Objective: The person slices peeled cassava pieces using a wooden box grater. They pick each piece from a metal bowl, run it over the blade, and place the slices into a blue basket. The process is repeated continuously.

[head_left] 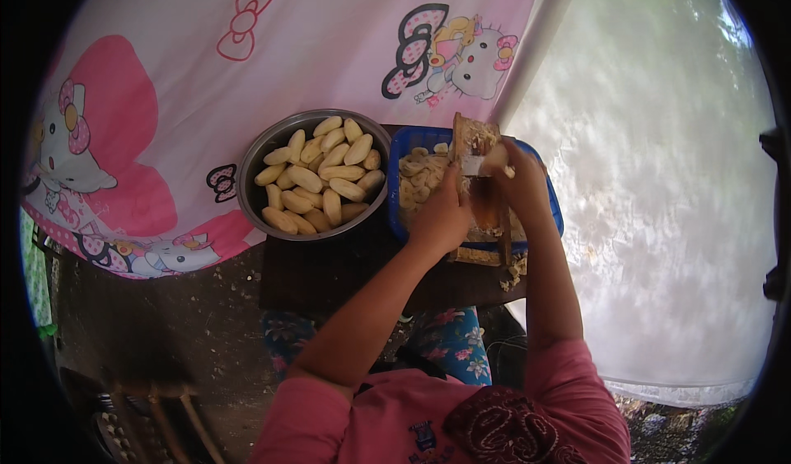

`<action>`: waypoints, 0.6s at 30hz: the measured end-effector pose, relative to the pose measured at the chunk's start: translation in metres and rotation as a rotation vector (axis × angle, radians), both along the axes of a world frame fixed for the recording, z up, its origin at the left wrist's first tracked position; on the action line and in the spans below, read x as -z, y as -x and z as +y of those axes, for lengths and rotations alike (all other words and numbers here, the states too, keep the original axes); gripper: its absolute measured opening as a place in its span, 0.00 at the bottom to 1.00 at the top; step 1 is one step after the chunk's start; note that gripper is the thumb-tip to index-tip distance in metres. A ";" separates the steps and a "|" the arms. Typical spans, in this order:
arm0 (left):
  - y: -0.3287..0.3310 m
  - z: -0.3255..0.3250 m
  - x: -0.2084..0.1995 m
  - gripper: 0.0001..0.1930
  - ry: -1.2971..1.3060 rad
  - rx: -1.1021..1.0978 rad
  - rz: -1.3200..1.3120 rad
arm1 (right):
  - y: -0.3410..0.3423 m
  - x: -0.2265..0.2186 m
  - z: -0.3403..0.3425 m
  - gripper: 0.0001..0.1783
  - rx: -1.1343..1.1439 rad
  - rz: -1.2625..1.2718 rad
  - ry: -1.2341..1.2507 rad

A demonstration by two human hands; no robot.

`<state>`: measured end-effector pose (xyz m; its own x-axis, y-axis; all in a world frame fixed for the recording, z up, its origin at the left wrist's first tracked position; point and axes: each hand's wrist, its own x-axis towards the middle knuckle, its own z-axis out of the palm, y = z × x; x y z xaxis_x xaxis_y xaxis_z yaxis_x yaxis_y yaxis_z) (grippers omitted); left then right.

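Observation:
A wooden slicer (476, 131) with a pale metal blade plate (472, 166) lies across a blue plastic basin (397, 144). My left hand (445, 215) is closed on the slicer's left edge, close to the blade. Over the blade, my right hand (527, 185) grips a peeled banana (497, 161), partly covered by the fingers and a little blurred. Pale banana slices (418, 177) lie in the basin, left of the slicer. Bits of banana cling to the slicer's far end.
To the left, a round metal bowl (246, 185) holds many peeled bananas (321, 171). Bowl and basin stand on a dark low table (301, 274), with banana scraps (514, 273) at its right. A pink printed cloth (329, 44) hangs behind; a white sheet (659, 217) hangs at right.

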<state>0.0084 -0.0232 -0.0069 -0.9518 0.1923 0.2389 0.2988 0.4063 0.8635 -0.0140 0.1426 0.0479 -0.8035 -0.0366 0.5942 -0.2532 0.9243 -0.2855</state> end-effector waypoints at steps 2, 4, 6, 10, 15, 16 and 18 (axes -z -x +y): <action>0.000 0.001 0.001 0.30 -0.026 -0.012 0.018 | -0.042 0.014 -0.004 0.31 0.032 0.026 -0.114; -0.001 0.001 0.003 0.30 -0.070 -0.002 0.027 | -0.062 0.021 -0.009 0.31 -0.006 0.022 -0.106; -0.001 0.000 0.003 0.29 -0.026 0.001 0.022 | -0.053 0.018 -0.012 0.31 0.010 0.035 -0.085; -0.001 -0.003 -0.004 0.29 0.003 0.065 -0.122 | 0.015 -0.005 -0.012 0.29 0.047 0.091 -0.050; -0.006 -0.007 -0.008 0.29 0.052 0.039 -0.086 | -0.018 0.000 -0.018 0.27 0.039 0.061 -0.067; -0.006 -0.007 -0.006 0.29 0.037 0.032 -0.055 | -0.038 0.006 -0.020 0.28 0.049 0.054 -0.092; -0.006 -0.006 -0.002 0.30 0.033 0.041 -0.030 | -0.072 0.018 -0.024 0.29 0.052 0.054 -0.129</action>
<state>0.0146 -0.0290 -0.0047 -0.9496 0.2384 0.2036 0.2902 0.4227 0.8585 0.0583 0.1183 0.0299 -0.7732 -0.0741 0.6298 -0.2155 0.9648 -0.1510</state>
